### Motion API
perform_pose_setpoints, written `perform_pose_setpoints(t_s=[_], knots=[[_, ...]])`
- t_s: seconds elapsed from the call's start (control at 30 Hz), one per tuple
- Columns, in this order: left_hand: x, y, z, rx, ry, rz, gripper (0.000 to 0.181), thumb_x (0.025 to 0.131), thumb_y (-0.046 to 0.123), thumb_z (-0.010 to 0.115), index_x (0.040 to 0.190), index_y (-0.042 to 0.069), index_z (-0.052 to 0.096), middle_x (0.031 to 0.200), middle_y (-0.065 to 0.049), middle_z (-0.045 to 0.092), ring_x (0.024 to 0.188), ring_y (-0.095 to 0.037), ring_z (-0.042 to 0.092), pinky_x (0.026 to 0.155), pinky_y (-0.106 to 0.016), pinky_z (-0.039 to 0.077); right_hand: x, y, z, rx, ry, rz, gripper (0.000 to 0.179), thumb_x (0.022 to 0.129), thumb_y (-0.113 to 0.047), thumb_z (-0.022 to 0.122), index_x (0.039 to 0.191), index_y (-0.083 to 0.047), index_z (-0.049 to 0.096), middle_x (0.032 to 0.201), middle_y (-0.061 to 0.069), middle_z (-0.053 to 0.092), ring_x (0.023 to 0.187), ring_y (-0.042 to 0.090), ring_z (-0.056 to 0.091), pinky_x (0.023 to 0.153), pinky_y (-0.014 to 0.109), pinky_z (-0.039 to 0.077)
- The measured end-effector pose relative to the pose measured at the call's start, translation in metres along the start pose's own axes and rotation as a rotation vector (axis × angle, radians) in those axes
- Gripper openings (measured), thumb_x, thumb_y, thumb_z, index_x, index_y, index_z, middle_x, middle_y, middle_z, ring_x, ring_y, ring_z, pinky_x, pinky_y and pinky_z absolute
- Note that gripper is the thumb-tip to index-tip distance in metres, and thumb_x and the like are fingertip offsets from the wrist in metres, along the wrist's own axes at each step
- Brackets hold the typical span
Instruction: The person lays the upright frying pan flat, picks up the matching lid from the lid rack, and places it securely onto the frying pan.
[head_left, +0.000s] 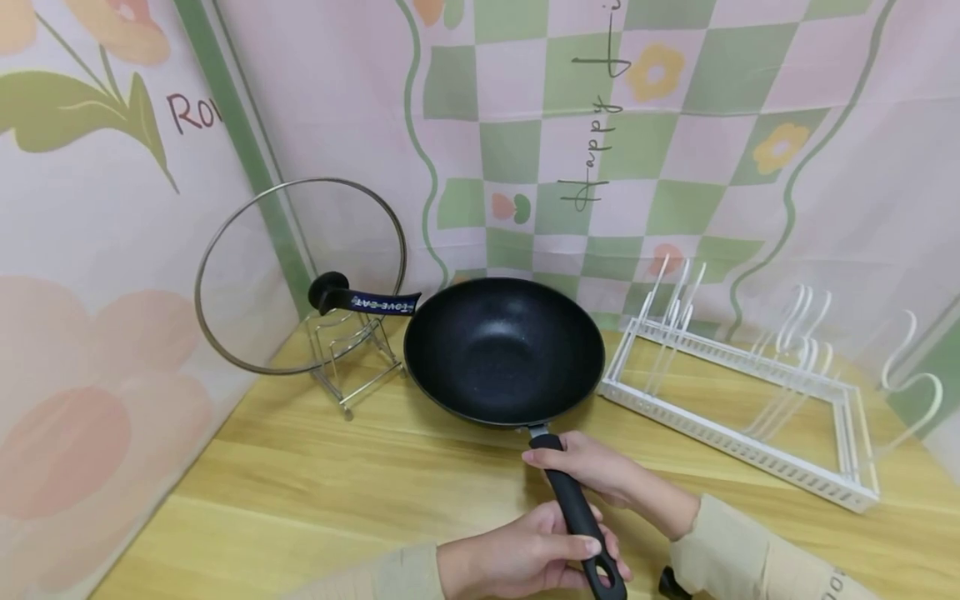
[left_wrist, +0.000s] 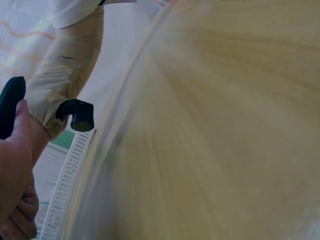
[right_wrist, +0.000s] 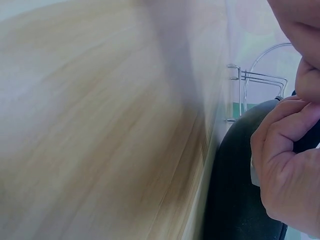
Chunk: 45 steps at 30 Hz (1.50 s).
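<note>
Wok, black, centre of head view; handle toward five o'clock, grasped by right hand at inner end, left hand at outer. Glass lid on wire stand: ten o'clock. White rack: three o'clock. Wood-grain table; printed cloth, twelve o'clock. Right-wrist view adds wok's outer side.

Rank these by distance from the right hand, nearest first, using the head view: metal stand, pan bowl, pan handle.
1. Pan handle: in the right hand's own grip.
2. Pan bowl: just beyond the hand, at the handle's far end.
3. Metal stand: farthest, left of the bowl.
</note>
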<state>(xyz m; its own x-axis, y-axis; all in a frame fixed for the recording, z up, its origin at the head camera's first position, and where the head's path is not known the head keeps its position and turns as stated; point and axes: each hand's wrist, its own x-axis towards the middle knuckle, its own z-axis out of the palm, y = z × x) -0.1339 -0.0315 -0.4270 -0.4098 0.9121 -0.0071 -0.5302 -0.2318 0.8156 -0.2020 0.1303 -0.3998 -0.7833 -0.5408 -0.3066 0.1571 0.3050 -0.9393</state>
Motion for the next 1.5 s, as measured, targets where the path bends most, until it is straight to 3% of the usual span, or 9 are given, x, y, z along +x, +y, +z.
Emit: perform_pose_setpoints(t_s=[0.37, 0.9, 1.5], knots=[[0.003, 0.000, 0.002, -0.002, 0.011, 0.021, 0.017, 0.109, 0.008, 0.037, 0.113, 0.019, 0.049, 0.112, 0.009, 0.060, 0.115, -0.007, 0.061, 0.115, -0.043, 0.037, -0.001, -0.001, -0.002, -0.013, 0.003, -0.003, 0.033, 0.098, -0.029, 0.065, 0.072, -0.011, 0.055, 0.064, -0.004, 0.047, 0.057, 0.010, 0.043, 0.055, 0.020, 0.036], [0.007, 0.001, 0.009, -0.015, 0.086, 0.041, 0.017, 0.108, 0.005, 0.040, 0.113, 0.015, 0.053, 0.113, 0.005, 0.062, 0.116, -0.011, 0.062, 0.111, -0.042, 0.042, -0.002, -0.002, -0.007, -0.032, 0.000, -0.020, 0.034, 0.099, -0.028, 0.064, 0.072, -0.012, 0.053, 0.064, -0.004, 0.046, 0.057, 0.010, 0.043, 0.054, 0.020, 0.037], [0.012, 0.001, 0.011, -0.027, 0.098, 0.034, 0.018, 0.108, 0.005, 0.039, 0.114, 0.015, 0.053, 0.114, 0.005, 0.061, 0.127, -0.017, 0.057, 0.113, -0.043, 0.040, -0.003, -0.003, -0.012, 0.000, -0.038, -0.022, 0.032, 0.100, -0.027, 0.063, 0.073, -0.012, 0.056, 0.066, -0.004, 0.050, 0.059, 0.009, 0.045, 0.056, 0.019, 0.038]])
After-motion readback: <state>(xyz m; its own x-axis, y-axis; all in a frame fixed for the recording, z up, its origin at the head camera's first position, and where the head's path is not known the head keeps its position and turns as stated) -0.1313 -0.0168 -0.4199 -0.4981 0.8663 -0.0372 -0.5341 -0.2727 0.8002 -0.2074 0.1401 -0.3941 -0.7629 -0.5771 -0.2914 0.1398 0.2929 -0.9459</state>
